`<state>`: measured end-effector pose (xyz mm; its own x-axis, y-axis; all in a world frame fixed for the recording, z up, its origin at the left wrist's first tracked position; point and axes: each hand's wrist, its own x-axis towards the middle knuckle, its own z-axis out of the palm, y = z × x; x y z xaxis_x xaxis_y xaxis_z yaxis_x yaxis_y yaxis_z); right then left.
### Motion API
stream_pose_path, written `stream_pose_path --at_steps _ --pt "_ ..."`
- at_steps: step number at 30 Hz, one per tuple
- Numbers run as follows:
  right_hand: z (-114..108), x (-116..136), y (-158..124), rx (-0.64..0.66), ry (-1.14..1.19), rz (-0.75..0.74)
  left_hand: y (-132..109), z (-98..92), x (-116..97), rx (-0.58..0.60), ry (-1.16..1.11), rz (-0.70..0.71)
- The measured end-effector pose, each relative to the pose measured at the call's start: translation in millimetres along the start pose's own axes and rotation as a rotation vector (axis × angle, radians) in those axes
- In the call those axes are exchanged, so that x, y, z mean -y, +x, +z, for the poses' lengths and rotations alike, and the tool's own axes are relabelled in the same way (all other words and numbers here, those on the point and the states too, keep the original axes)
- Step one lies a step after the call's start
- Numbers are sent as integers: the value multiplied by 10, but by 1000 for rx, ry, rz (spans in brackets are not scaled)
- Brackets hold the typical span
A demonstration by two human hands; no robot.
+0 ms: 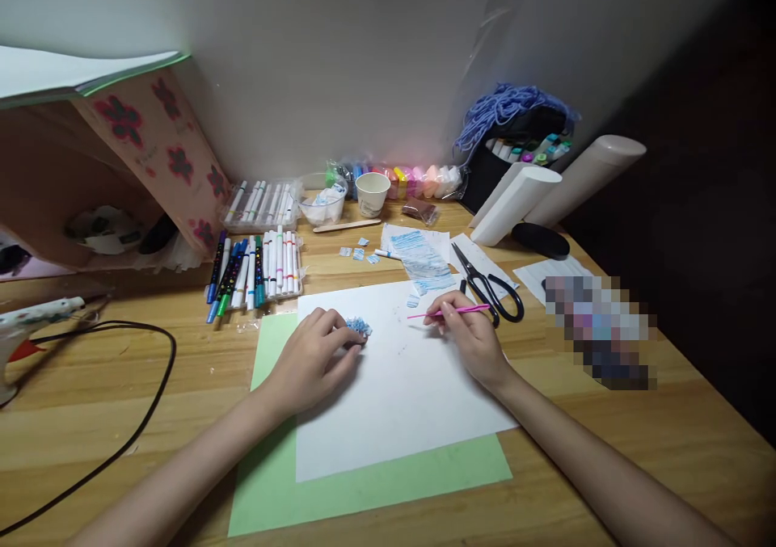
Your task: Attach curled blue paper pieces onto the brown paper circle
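Observation:
A small frilly bunch of blue and white paper (pixel 359 326) is at the fingertips of my left hand (pixel 324 357), whose fingers are curled and closed around its near side. Part of the bunch is hidden under those fingers. Between thumb and fingers, my right hand (pixel 464 333) grips a slim pink stick-like tool (pixel 470 309), its thin tip pointing left toward the bunch. Both hands are over a white sheet (pixel 388 418), which overlaps a green sheet (pixel 424 482). Tiny specks dot the white sheet between the hands.
Black-handled scissors (pixel 485 284) lie behind my right hand, near blue-coloured paper (pixel 424 258). Small cut squares (pixel 359 254) and several markers (pixel 255 272) lie farther back. A paper cup (pixel 372 195) stands by the wall. A glue gun (pixel 36 317) and black cable (pixel 163 369) are at left.

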<state>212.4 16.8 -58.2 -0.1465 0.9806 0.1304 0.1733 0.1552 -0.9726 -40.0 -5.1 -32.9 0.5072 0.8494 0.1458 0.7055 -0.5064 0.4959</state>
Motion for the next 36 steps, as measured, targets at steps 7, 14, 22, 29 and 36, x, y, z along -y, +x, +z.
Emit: stream_pose_path --at_steps 7,14,22,29,36 --pt "191 112 -72 216 -90 -44 -7 29 -11 -10 -7 -12" --pt "-100 -3 90 53 -507 -263 -32 -6 -7 -108 -67 -2" --pt "-1 -120 188 46 -760 -338 -98 65 36 -248 -137 -28" --pt "212 214 139 -53 -210 -48 -117 83 -27 -267 -160 81" --pt "599 414 36 173 245 226 -145 117 -131 -214 -79 -50"
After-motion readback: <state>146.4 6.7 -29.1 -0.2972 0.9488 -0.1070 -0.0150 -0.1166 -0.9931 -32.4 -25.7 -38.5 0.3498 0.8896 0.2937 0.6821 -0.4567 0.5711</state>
